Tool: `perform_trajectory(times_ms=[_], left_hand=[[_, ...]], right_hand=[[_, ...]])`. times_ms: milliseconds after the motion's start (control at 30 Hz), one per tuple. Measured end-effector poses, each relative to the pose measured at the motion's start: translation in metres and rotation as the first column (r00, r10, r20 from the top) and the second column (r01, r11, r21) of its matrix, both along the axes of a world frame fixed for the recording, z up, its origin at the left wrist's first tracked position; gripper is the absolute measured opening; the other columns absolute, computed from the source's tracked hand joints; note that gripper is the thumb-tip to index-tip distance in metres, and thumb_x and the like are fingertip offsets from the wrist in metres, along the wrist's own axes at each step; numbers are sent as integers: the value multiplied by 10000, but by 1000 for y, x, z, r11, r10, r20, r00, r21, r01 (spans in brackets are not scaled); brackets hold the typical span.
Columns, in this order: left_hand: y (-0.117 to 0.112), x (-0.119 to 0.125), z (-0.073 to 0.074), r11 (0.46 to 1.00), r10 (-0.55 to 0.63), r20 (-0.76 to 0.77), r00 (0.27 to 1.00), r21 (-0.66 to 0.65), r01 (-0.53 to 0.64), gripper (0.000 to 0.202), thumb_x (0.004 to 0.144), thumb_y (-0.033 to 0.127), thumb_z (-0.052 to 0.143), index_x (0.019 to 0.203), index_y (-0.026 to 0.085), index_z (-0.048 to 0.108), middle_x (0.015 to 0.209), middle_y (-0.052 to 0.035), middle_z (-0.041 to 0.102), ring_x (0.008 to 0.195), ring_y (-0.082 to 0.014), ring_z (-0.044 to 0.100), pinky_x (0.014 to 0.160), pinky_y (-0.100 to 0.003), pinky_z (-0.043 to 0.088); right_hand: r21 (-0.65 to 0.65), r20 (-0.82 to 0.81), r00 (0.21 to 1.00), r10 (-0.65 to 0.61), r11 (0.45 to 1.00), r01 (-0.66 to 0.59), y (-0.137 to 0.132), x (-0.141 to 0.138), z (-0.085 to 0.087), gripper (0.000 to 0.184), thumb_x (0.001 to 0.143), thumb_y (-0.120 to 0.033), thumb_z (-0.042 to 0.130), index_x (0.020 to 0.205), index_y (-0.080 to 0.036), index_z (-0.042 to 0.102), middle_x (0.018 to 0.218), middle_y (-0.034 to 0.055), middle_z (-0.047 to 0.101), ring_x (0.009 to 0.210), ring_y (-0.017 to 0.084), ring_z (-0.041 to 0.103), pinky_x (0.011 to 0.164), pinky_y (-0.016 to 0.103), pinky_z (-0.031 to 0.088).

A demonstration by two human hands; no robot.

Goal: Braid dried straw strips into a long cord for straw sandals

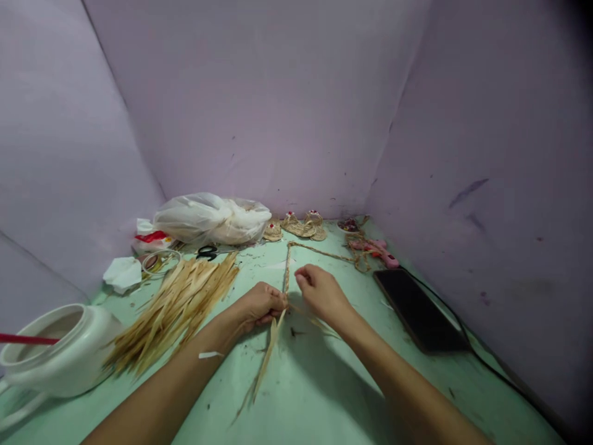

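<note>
A thin braid [286, 278] of dry, straw-coloured plant fibre runs away from me over the green table. My left hand [265, 304] is closed on the near end of the braid, thumb and fingers pinched together. Loose fibre strands [269, 355] hang from that end towards me, and another strand [319, 324] slants off to the right, passing beneath my right wrist. Just right of the braid, my right hand [319, 290] is raised with its fingers curled closed. Whether a fibre sits between those fingertips I cannot make out.
Left lie a pile of dry fibre strips [180, 309], a white pot [65, 352], scissors [207, 252] and a plastic bag [210, 219]. Small woven pieces [303, 227] stand by the wall. Right are a pink glue gun [377, 249], a black phone [419, 309] and a cable [491, 364].
</note>
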State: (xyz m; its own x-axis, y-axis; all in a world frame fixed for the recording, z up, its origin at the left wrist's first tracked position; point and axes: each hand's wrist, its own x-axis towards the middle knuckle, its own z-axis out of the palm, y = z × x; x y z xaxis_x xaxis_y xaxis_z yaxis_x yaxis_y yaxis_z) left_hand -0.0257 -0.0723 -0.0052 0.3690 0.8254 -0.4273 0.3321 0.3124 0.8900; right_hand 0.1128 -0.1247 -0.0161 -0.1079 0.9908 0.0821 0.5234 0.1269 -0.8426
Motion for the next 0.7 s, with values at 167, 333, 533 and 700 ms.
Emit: perform_trajectory(times_ms=[167, 333, 533, 700], left_hand=[[2, 0, -3, 998, -61, 96, 994, -21, 63, 52, 519, 177, 465, 482, 147, 444, 369, 68, 353, 264, -17, 222, 302, -175, 102], [0, 2, 2, 998, -58, 62, 996, -21, 60, 95, 513, 158, 460, 432, 154, 411, 331, 68, 327, 259, -25, 232, 310, -177, 129], [1, -3, 9, 988, -84, -276, 957, 102, 116, 123, 558, 163, 468, 450, 128, 515, 348, 27, 404, 303, -51, 295, 361, -200, 210], [-17, 5, 22, 919, 52, -658, 751, 326, 221, 161, 602, 241, 515, 589, 127, 627, 516, -48, 555, 520, -144, 510, 487, -227, 336]], right_hand=[[-389, -121, 993, 10, 919, -57, 58, 2, 2, 185, 730, -226, 418, 589, -147, 509, 440, -28, 459, 372, 70, 370, 398, 211, 242], [-370, -243, 969, 52, 918, -142, 44, 1, -10, 102, 620, -190, 501, 527, -149, 492, 397, -66, 355, 373, 45, 236, 394, 218, 134], [-375, -322, 947, -6, 919, -122, 47, 2, -9, 87, 570, -193, 556, 517, -130, 530, 428, -34, 466, 398, 46, 293, 414, 209, 181], [-418, -376, 915, -147, 908, -26, 39, -7, -9, 94, 568, -194, 553, 510, -142, 502, 417, -34, 483, 362, 34, 267, 395, 205, 162]])
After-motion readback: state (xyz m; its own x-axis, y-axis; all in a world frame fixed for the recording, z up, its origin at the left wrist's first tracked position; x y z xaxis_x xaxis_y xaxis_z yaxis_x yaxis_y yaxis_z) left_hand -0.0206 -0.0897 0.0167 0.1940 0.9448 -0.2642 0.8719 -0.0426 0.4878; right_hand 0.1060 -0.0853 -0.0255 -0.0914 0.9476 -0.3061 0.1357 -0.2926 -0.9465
